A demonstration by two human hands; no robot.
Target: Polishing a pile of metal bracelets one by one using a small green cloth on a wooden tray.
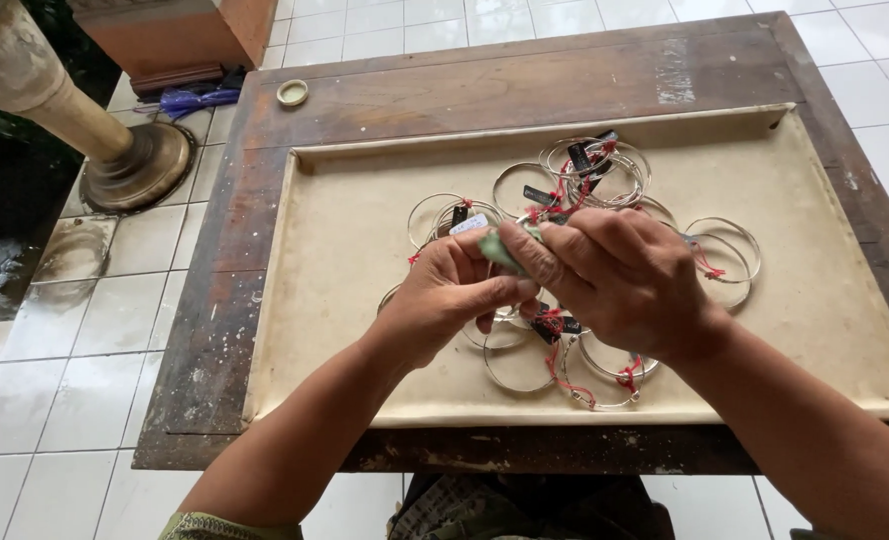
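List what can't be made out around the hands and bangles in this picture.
Head view only:
- Green cloth: mostly hidden between left hand and right hand.
- Whichever bangle is held: covered by fingers.
- Bangles tags: too small.
- Pillar: cut by the frame edge.

Bare forearms, olive-green patterned sleeve (210, 526) at left elbow, dark patterned garment (525, 508)

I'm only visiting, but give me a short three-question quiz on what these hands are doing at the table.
1. True or false: both hands pinch the green cloth.
2. What lies scattered on the beige mat: A) spoons B) thin metal bangles C) coins?
3. What colour are the strings tied to the bangles?

Key: 1. True: left hand and right hand meet on it. 2. B. 3. Red.
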